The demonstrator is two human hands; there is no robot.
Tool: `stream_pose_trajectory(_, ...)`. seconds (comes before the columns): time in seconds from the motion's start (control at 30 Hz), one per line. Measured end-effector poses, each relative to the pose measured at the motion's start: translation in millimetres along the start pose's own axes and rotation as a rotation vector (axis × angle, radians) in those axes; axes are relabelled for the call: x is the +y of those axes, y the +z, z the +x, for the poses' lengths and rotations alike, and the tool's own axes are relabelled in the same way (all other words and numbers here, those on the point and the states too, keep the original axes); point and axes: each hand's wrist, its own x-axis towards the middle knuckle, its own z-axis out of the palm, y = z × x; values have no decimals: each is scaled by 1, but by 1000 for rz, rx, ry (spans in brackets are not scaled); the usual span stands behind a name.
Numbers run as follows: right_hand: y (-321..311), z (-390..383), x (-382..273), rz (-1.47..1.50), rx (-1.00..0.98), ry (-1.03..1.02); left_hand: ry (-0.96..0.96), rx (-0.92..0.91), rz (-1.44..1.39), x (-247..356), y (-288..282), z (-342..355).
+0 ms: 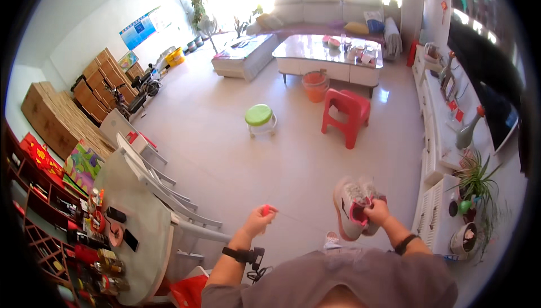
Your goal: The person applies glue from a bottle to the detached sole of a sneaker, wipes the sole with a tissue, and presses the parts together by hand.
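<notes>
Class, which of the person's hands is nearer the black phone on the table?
Left. The left hand, pinching a small red object, is right of the black phone; the right hand, holding the sneakers, is much farther right.

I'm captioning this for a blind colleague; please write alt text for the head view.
The right hand holds a pair of pale sneakers while the left hand holds a small red object. Ahead stand a green-topped stool and a red chair, with a coffee table and a sofa beyond.
</notes>
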Motion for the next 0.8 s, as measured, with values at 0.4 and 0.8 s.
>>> stream_pose_trajectory(0.4, 27, 270, -86, -101, -165, -81, 83, 792, 267, 65, -317, 80)
stream_pose_trajectory(0.8, 63, 451, -148, -40, -200, 141, -34, 81, 494, 52, -269, 389)
